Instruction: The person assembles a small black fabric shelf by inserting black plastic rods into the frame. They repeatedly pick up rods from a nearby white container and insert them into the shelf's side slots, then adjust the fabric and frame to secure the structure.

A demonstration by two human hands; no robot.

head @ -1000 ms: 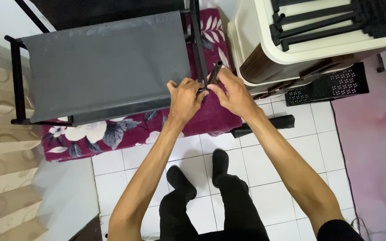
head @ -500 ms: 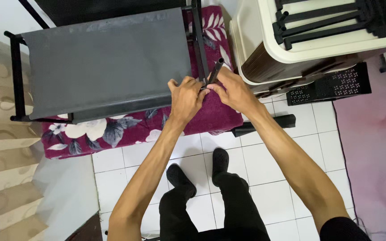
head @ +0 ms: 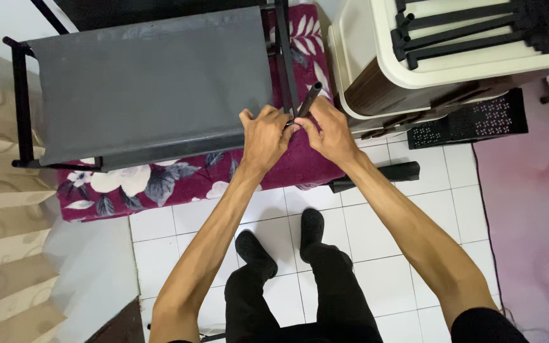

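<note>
Rod (head: 307, 101) pinched by both outstretched arms' hands at frame corner.

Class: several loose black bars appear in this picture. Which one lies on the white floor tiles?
The short black bar beside the right forearm, against the floral mat's edge. The other loose bars lie atop the cream cabinet.

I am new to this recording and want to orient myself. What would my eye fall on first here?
First, the two hands, left hand and right hand, meet at the picture's centre around a thin black rod at the corner of a grey fabric panel stretched on a black frame. Under it lies a dark red floral cloth on the white tiled floor.
</note>
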